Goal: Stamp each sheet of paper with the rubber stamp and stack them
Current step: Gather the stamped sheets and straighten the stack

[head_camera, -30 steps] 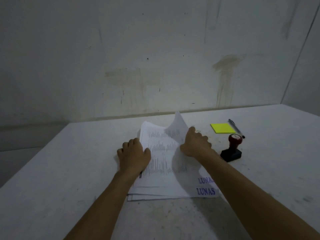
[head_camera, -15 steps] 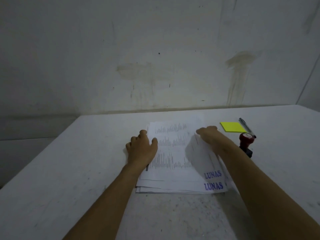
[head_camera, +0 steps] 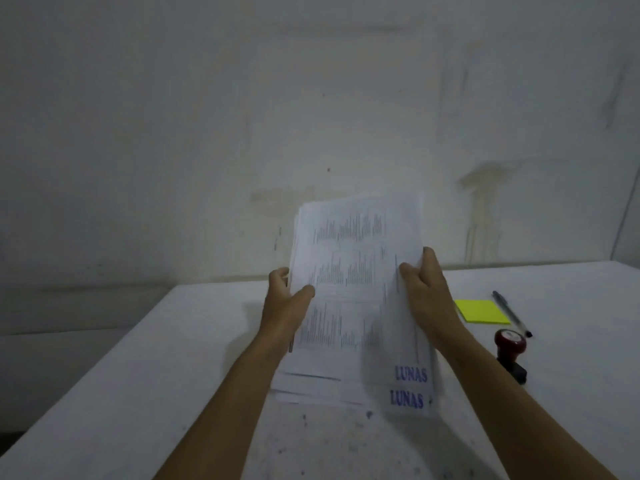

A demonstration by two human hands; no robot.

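- Paper sheets are being held up as one bundle, tilted toward the camera, with the lower edges seeming to rest on or hang just above the white table.
- At the bundle's left edge, the left hand is gripping, with its thumb curled over the front and its fingers behind.
- At the right edge, the right hand is clamping in the same way, thumb in front.
- Two blue "LUNAS" stamp marks are being shown on the lowest corners; whether every sheet carries one cannot be told.
- Stamping is judged largely done, and the bundle is probably being squared for stacking.
- Further right, a yellow sticky pad, a pen and the rubber stamp are standing near the sheets.
- Open tabletop is being left on the left and in front; the wall is closing the far edge.
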